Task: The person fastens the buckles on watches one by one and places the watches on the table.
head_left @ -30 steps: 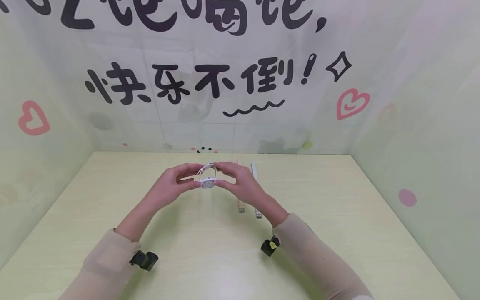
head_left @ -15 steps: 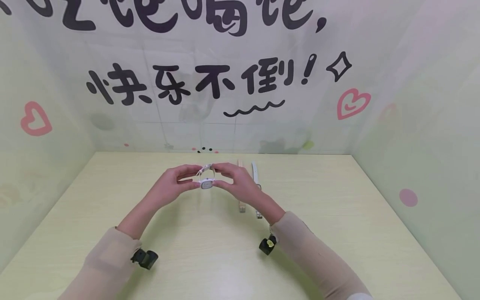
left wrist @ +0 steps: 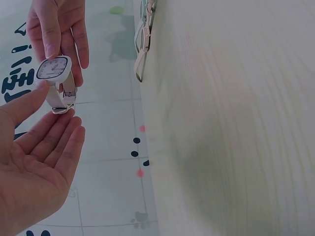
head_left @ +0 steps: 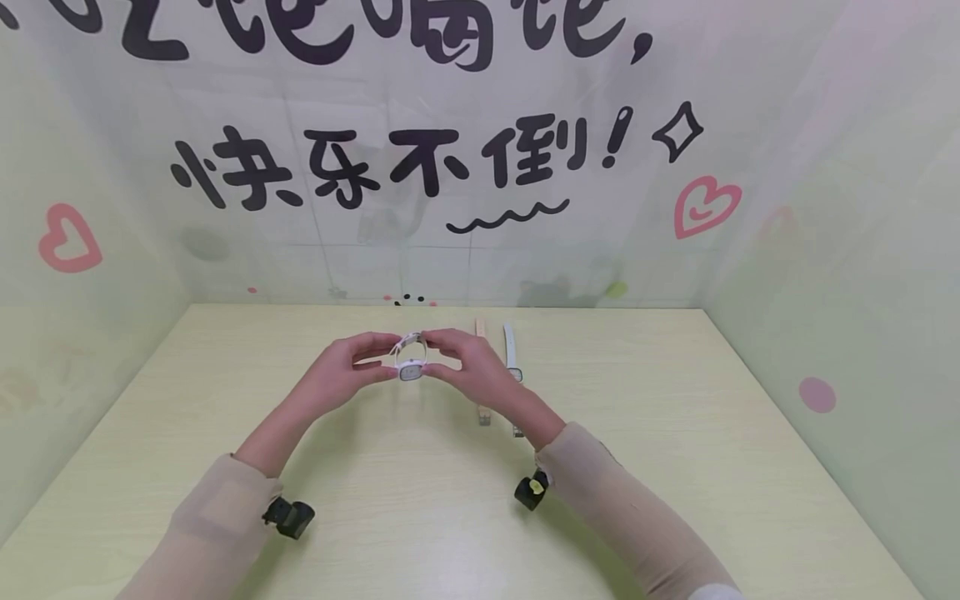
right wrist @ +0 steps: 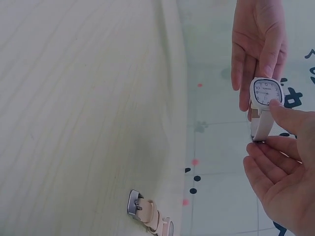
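A white wristwatch with a squarish dial is held up above the table between both hands, its strap looped round into a ring. My left hand pinches it from the left, thumb at the case and fingertips at the strap. From the other side my right hand pinches it the same way. The dial of the wristwatch shows clearly in the left wrist view, and a strap buckle sits at the loop's far end. In the right wrist view the wristwatch also faces the camera.
Behind the right forearm, a watch with a pale pink strap and one with a white strap lie on the wooden table, partly covered by the arm. A printed backdrop rises at the table's back edge.
Both hands, still holding the wristwatch, have drifted slightly left and down. More of the white-strapped watch on the table shows beside the right arm.
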### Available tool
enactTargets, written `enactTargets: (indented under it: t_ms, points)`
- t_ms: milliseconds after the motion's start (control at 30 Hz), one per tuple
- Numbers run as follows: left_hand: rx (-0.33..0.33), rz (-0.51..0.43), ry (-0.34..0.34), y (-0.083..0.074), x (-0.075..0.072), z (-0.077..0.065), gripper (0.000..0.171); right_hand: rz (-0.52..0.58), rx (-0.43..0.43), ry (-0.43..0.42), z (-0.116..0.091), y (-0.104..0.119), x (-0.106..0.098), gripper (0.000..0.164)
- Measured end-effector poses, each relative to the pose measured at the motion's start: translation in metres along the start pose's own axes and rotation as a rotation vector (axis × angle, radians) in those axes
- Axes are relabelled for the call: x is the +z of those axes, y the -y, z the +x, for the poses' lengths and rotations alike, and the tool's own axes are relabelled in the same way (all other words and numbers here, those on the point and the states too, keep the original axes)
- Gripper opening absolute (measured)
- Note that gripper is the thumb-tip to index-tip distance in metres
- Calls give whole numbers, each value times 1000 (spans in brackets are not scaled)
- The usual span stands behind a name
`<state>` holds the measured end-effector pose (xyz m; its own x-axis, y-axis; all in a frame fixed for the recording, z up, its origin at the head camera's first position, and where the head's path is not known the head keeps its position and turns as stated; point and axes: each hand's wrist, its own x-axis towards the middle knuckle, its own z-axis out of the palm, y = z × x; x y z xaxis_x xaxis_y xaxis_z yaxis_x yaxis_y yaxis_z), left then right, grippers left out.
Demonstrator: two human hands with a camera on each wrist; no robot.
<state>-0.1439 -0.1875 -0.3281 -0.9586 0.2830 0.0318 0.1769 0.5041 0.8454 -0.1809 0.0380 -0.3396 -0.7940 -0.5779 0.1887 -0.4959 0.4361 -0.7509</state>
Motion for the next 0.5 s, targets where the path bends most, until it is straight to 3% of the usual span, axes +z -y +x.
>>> enactTargets:
  t_ms: [500]
  points:
    - [-30, 18, 9, 7, 2, -1, 50, -30, 5, 23, 1, -3, 7, 50]
